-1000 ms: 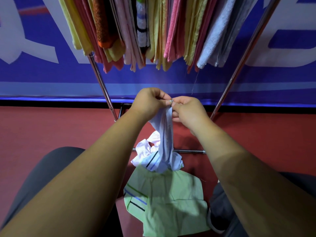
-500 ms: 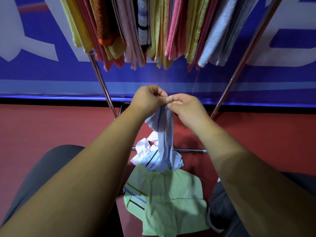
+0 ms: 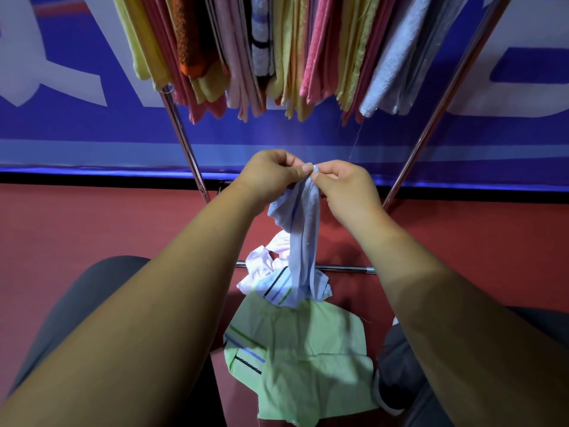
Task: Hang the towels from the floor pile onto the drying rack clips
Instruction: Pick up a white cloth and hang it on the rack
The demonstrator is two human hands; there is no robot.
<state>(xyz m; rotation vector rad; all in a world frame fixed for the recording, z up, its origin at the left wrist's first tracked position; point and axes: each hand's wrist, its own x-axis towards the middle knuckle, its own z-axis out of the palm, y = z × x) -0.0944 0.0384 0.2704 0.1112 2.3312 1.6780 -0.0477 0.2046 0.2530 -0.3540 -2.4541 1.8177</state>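
Note:
A pale blue striped towel (image 3: 303, 238) hangs in a narrow bunch from my two hands. My left hand (image 3: 271, 177) and my right hand (image 3: 345, 186) both pinch its top corner, fingertips touching. Its lower end rests on the floor pile, where a pink towel (image 3: 261, 266) and a light green striped towel (image 3: 304, 362) lie. Above hang several coloured towels (image 3: 289, 50) on the drying rack; its clips are out of view. The rack's metal legs (image 3: 181, 140) slant down on both sides.
A low crossbar (image 3: 348, 268) of the rack runs behind the pile. The floor (image 3: 92, 229) is red. A blue and white banner (image 3: 61, 124) covers the wall behind. My knees in dark trousers (image 3: 92, 297) flank the pile.
Both hands have lifted the blue towel's corner slightly and the view has tilted a little; the right fingers have shifted their pinch on the corner.

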